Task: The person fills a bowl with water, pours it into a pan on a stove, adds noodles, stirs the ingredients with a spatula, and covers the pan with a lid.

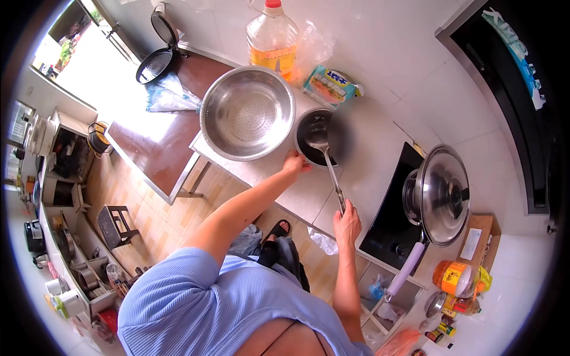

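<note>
A metal ladle [332, 174] is held by its handle in my right hand [347, 222], whose fingers are wrapped round it. The ladle's bowl end lies inside a dark-bottomed pot [308, 121] on the counter. My left hand [295, 163] is at the pot's near left side, fingers pressed at its rim; part of the grip is hidden. Just left of the pot stands a wide steel colander [246, 113] with small holes in its bottom. A dark blur covers the area right of the pot.
Behind stand an oil jug [273, 44] and a green packet [330, 86]. A lidded pan [442, 196] with a pale purple handle sits on the black stove [386, 228] at the right. A brown table [154, 148] is at the left, with a stool [117, 225] beyond.
</note>
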Motion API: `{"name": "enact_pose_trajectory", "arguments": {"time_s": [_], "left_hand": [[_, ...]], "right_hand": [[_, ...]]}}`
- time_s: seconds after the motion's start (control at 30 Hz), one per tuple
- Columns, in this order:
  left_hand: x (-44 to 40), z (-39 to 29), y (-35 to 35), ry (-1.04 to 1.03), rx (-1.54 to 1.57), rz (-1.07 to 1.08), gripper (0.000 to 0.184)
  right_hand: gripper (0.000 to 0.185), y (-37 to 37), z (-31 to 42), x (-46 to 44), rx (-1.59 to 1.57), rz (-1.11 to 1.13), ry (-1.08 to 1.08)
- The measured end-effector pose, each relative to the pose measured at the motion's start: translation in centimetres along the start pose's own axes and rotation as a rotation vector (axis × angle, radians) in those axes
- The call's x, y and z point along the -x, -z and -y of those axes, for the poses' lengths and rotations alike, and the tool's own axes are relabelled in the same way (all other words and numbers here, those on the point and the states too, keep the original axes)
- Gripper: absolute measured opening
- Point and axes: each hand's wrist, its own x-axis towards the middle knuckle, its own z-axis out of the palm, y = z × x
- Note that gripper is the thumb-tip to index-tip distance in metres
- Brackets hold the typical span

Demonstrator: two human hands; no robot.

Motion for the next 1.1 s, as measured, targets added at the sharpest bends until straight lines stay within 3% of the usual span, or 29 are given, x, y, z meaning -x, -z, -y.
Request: {"name": "enact_pose_trajectory", "arguments": {"time_s": [0.23,0.33,0.43,0.77,0.97,1.1], "left_hand": [[0.5,-0.5,-0.6,-0.019,0.011,0.037,0.022],[0.8,-0.5,-0.7,-0.057,-0.021,0.062,0.022],[0.2,0.4,-0.6,-0.056,-0.026,0.058,0.021],[0.5,0.4,-0.2,0.033,0.033,0.072,0.025],[1.4,0.6,0.1,-0.026,-0.054,0.020,0.029],[6.6,2.7,3.5,0.087,-0.087,0.086,0.027]], "right_hand": [[0.030,-2.2,-0.7,-0.9,-0.255,-0.173,0.168],[0.028,-0.3,-0.4,-2.2,-1.108,0.457,-0.344],[0.031,0.2,-0.4,-3.1,-1.385,0.593,-0.427],[0.056,0.0,-0.9,-2.7,-1.403,0.647,-0.550],[0.060,0.0,-0.8,-1.9,-1.429,0.601,-0.579],[0.055,-1.4,-2.0,0.6,-1.398,0.242,-0.589]]}}
